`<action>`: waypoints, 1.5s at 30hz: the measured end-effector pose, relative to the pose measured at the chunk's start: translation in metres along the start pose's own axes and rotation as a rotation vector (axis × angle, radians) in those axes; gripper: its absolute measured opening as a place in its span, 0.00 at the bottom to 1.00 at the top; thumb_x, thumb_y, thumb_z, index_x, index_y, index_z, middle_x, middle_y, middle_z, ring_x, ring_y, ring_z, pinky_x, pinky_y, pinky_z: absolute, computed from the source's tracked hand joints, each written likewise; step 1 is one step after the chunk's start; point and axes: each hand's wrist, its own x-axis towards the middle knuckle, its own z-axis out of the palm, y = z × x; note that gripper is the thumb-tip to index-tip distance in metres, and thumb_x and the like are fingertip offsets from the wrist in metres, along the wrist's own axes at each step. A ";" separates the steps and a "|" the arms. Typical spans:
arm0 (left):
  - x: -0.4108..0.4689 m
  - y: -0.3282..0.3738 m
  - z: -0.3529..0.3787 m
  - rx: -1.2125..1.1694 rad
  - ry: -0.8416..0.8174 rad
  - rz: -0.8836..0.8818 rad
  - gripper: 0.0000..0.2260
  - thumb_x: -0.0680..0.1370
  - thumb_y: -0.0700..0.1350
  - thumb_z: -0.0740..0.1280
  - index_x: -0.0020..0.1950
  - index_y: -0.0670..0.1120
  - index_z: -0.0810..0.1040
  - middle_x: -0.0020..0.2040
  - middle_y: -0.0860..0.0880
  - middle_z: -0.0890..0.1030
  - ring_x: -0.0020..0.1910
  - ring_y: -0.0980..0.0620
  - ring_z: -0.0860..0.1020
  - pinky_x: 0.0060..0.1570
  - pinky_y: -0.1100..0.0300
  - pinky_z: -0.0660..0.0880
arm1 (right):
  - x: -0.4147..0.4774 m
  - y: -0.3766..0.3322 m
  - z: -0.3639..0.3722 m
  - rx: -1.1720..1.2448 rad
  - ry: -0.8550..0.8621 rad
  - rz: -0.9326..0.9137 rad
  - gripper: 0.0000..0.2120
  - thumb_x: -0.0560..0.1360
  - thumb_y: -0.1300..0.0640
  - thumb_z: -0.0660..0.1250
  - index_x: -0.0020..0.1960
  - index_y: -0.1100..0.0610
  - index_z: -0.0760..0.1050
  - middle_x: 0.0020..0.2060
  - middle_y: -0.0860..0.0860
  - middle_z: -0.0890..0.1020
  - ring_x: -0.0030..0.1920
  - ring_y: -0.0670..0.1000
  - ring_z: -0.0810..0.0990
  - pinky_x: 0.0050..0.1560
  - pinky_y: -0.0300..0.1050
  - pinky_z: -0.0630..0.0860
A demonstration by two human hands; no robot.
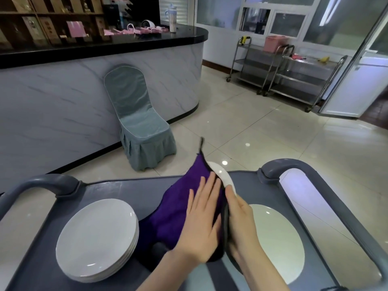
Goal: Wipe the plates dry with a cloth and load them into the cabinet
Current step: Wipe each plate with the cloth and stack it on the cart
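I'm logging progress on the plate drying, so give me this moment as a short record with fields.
left hand: flat, fingers straight, pressing the cloth against the held plate
right hand: grip on the held plate, keeping it tilted on edge
cloth: purple, covering most of the held plate, trailing onto the cart
held plate: white, only its upper rim showing
plate stack: several white plates, left side of cart
single plate: flat on cart, right side
cart: grey, bearing all plates

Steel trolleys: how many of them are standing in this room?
2. Both stand side by side below the windows: the left steel trolley, the right steel trolley beside the open door.
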 end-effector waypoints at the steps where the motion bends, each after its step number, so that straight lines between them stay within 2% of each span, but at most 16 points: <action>1: -0.001 -0.002 0.002 0.037 -0.019 0.033 0.30 0.81 0.47 0.51 0.80 0.56 0.40 0.80 0.61 0.39 0.79 0.57 0.37 0.78 0.43 0.43 | -0.001 0.001 0.000 0.004 0.004 0.017 0.14 0.80 0.45 0.63 0.49 0.49 0.86 0.49 0.52 0.87 0.53 0.51 0.85 0.57 0.50 0.79; 5: 0.010 -0.018 -0.007 -0.127 0.011 -0.016 0.27 0.82 0.52 0.48 0.80 0.60 0.42 0.80 0.64 0.43 0.79 0.60 0.41 0.78 0.46 0.43 | -0.008 0.005 -0.002 -0.025 0.003 0.046 0.14 0.81 0.47 0.63 0.48 0.49 0.86 0.49 0.51 0.87 0.52 0.51 0.85 0.55 0.49 0.79; 9: 0.015 -0.030 -0.013 -0.488 0.040 -0.144 0.29 0.81 0.52 0.54 0.80 0.60 0.46 0.79 0.67 0.45 0.79 0.62 0.43 0.78 0.49 0.44 | -0.010 0.006 -0.004 -0.121 0.018 0.018 0.19 0.80 0.47 0.65 0.40 0.62 0.78 0.37 0.52 0.83 0.38 0.51 0.80 0.42 0.45 0.76; 10: 0.019 -0.029 -0.010 -0.430 -0.014 -0.144 0.32 0.81 0.53 0.57 0.81 0.58 0.45 0.79 0.67 0.40 0.79 0.59 0.42 0.78 0.50 0.44 | -0.009 0.005 -0.004 -0.128 0.042 0.017 0.20 0.80 0.47 0.65 0.39 0.62 0.76 0.35 0.53 0.81 0.37 0.51 0.78 0.41 0.45 0.74; 12: 0.027 -0.022 0.000 0.046 -0.212 -0.175 0.39 0.79 0.54 0.63 0.81 0.51 0.41 0.70 0.68 0.23 0.80 0.52 0.40 0.78 0.50 0.44 | -0.005 0.000 -0.003 -0.112 0.065 -0.004 0.19 0.80 0.47 0.65 0.37 0.61 0.77 0.34 0.52 0.80 0.36 0.49 0.77 0.39 0.42 0.73; 14: 0.018 -0.015 0.016 0.295 -0.116 0.006 0.44 0.75 0.52 0.66 0.81 0.49 0.40 0.74 0.63 0.25 0.80 0.49 0.38 0.76 0.47 0.41 | -0.003 -0.003 -0.003 -0.073 0.049 -0.018 0.17 0.80 0.49 0.65 0.37 0.58 0.81 0.34 0.52 0.82 0.36 0.48 0.79 0.40 0.41 0.75; 16: 0.003 -0.013 0.019 0.143 0.014 0.138 0.42 0.77 0.47 0.67 0.81 0.52 0.41 0.81 0.56 0.39 0.80 0.50 0.40 0.76 0.46 0.43 | -0.003 -0.004 -0.003 -0.069 0.019 -0.022 0.16 0.81 0.50 0.65 0.40 0.54 0.84 0.37 0.51 0.86 0.39 0.47 0.83 0.42 0.41 0.77; 18: 0.002 -0.019 0.012 -0.045 0.056 0.098 0.36 0.81 0.45 0.62 0.81 0.55 0.41 0.81 0.57 0.43 0.80 0.52 0.42 0.78 0.42 0.47 | -0.005 0.001 -0.005 -0.097 -0.008 -0.031 0.15 0.81 0.49 0.64 0.43 0.52 0.85 0.41 0.49 0.87 0.43 0.46 0.85 0.44 0.40 0.78; 22: 0.012 -0.025 -0.009 -0.542 0.056 -0.099 0.31 0.80 0.54 0.56 0.81 0.55 0.47 0.81 0.62 0.48 0.80 0.57 0.45 0.78 0.43 0.47 | -0.011 0.009 -0.012 -0.139 -0.024 0.002 0.21 0.80 0.48 0.65 0.31 0.56 0.72 0.29 0.48 0.76 0.31 0.48 0.74 0.33 0.35 0.71; 24: 0.004 -0.021 -0.005 -0.384 -0.015 -0.050 0.38 0.77 0.58 0.61 0.81 0.57 0.42 0.81 0.62 0.44 0.80 0.56 0.42 0.78 0.44 0.46 | -0.009 0.008 -0.015 -0.128 -0.014 0.000 0.18 0.80 0.48 0.65 0.36 0.57 0.80 0.34 0.50 0.83 0.35 0.48 0.80 0.38 0.37 0.76; 26: -0.001 -0.017 0.008 0.058 -0.095 0.037 0.51 0.71 0.55 0.70 0.79 0.57 0.33 0.80 0.59 0.37 0.79 0.53 0.36 0.78 0.44 0.46 | -0.006 0.006 -0.015 -0.100 0.001 -0.007 0.15 0.81 0.48 0.64 0.45 0.52 0.85 0.43 0.54 0.87 0.44 0.49 0.85 0.47 0.44 0.79; 28: -0.005 -0.009 0.020 0.223 -0.060 0.143 0.48 0.74 0.54 0.69 0.80 0.52 0.35 0.81 0.56 0.37 0.79 0.50 0.36 0.77 0.41 0.49 | -0.005 0.004 -0.016 -0.068 0.002 0.009 0.12 0.81 0.48 0.64 0.48 0.47 0.86 0.46 0.52 0.88 0.49 0.48 0.86 0.49 0.44 0.78; 32: 0.006 -0.007 0.007 0.036 -0.055 0.174 0.33 0.83 0.46 0.59 0.81 0.53 0.42 0.81 0.57 0.42 0.80 0.53 0.41 0.77 0.40 0.49 | -0.005 0.004 -0.022 -0.044 0.006 0.059 0.13 0.81 0.49 0.64 0.50 0.52 0.86 0.47 0.51 0.88 0.50 0.48 0.86 0.45 0.38 0.79; 37: 0.023 -0.025 -0.020 -0.094 -0.077 0.138 0.38 0.79 0.36 0.65 0.81 0.51 0.47 0.81 0.58 0.46 0.80 0.55 0.45 0.77 0.43 0.50 | -0.007 -0.006 -0.042 -0.063 -0.080 0.108 0.14 0.79 0.51 0.66 0.48 0.59 0.86 0.48 0.57 0.87 0.47 0.53 0.87 0.41 0.40 0.81; 41: 0.003 -0.049 -0.028 -0.058 -0.113 0.171 0.39 0.75 0.36 0.63 0.81 0.49 0.48 0.82 0.54 0.46 0.81 0.51 0.46 0.77 0.43 0.49 | 0.000 -0.022 -0.079 -0.077 -0.141 0.154 0.30 0.71 0.40 0.74 0.57 0.66 0.80 0.52 0.59 0.83 0.53 0.59 0.82 0.59 0.56 0.73; 45: -0.009 -0.046 -0.016 -0.058 -0.120 0.183 0.44 0.72 0.37 0.67 0.82 0.50 0.47 0.82 0.54 0.45 0.80 0.50 0.43 0.76 0.48 0.43 | 0.006 -0.025 -0.093 -0.064 -0.184 0.245 0.27 0.72 0.42 0.73 0.59 0.64 0.81 0.56 0.62 0.83 0.55 0.62 0.82 0.60 0.58 0.73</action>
